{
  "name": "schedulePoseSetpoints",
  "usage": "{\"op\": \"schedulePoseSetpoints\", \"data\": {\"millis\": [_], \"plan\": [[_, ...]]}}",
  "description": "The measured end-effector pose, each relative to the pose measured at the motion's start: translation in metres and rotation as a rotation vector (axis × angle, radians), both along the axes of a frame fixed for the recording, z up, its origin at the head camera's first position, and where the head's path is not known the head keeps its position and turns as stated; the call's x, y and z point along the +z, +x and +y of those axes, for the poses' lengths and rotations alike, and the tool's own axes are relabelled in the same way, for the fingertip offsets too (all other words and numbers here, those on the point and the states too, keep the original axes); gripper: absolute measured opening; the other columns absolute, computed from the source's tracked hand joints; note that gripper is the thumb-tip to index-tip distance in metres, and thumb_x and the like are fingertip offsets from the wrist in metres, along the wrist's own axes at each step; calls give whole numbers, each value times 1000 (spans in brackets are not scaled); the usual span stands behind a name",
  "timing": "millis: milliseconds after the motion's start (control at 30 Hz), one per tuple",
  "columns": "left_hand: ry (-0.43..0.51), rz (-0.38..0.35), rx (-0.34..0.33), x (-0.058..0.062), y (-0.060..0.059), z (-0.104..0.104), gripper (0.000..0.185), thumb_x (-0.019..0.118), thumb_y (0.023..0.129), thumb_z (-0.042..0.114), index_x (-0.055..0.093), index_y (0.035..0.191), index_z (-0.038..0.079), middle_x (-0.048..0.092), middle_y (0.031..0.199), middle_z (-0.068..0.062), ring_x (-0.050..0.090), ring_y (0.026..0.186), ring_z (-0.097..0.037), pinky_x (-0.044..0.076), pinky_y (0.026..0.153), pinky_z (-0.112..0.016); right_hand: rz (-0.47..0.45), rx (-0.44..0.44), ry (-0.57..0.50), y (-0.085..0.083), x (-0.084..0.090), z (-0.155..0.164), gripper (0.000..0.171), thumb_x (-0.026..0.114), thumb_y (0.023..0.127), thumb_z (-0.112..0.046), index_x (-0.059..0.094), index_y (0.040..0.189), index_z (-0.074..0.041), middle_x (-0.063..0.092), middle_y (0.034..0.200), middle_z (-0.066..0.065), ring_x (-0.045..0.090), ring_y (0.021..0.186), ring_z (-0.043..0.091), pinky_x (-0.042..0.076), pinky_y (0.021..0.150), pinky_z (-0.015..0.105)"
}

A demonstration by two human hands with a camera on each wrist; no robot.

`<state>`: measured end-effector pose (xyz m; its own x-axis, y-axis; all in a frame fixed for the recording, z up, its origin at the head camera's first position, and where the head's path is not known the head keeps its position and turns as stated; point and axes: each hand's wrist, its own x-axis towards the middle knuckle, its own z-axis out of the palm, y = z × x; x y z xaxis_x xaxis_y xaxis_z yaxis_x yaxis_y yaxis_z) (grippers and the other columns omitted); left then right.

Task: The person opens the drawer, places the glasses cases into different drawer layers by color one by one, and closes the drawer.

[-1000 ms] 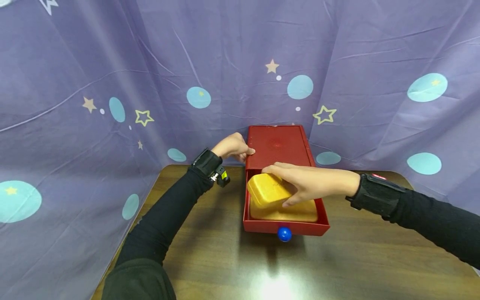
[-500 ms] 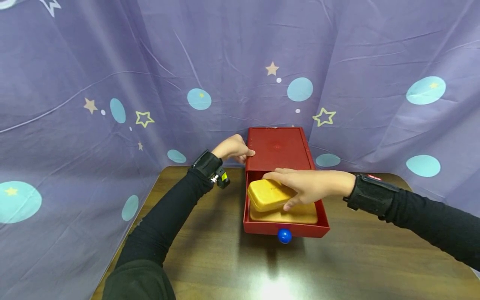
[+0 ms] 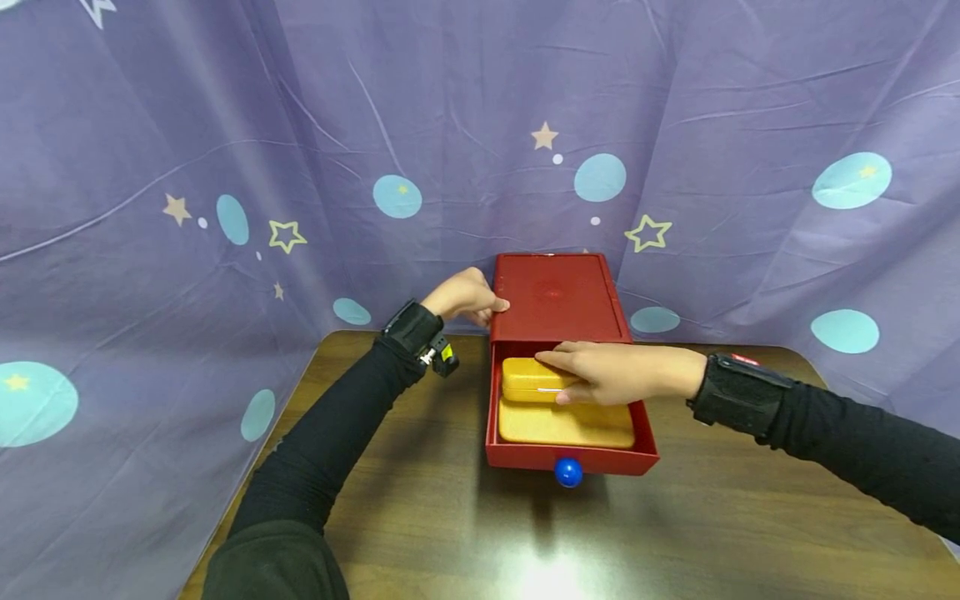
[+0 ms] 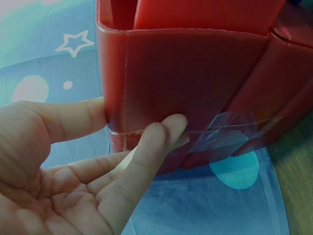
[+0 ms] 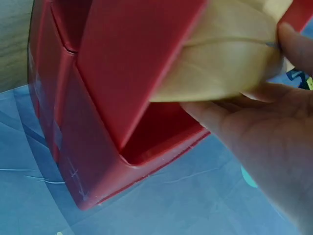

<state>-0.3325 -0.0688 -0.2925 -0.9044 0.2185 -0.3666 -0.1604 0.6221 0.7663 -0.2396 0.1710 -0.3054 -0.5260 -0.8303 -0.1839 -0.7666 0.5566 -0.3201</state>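
A red drawer box stands at the back of the wooden table, its drawer pulled out toward me, with a blue knob on the front. Inside the drawer lie two yellow cases: a small one at the back and a larger flat one under it. My right hand grips the small yellow case, fingers over its top and thumb at its near edge. My left hand holds the box's left rear corner, thumb and fingers touching the red wall.
A purple curtain with stars and teal circles hangs close behind and to the left of the table. The table's front half shows bare wood with a light glare.
My right hand has lowered the small yellow case from a tilted, raised position down flat into the back of the drawer. The left hand has stayed on the box.
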Motion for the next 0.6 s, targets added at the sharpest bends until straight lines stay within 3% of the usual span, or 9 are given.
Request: {"op": "schedulePoseSetpoints", "data": {"millis": [200,400,600], "plan": [[2,-16,6,0,0,0,16,69,96,9,64,92,-5,66,70,-8,65,60,-14,59,92,-42,4,-41,30,-3,-5,-3,60,59,103,-33,44,149,3,62,107,2,57,98,15,51,93,40],[-10,-12,-3,0,1,0,18,69,96,11,65,87,-4,66,70,-7,65,61,-14,61,86,-39,12,-44,81,-4,-7,-8,62,58,104,-31,41,152,3,62,115,8,59,104,19,52,96,42],[-37,6,-8,1,0,-1,21,69,96,12,69,98,-9,68,71,-7,67,62,-15,59,91,-41,62,-33,112,-6,-8,-14,62,59,103,-28,40,153,2,63,126,17,62,106,25,54,97,45]]}}
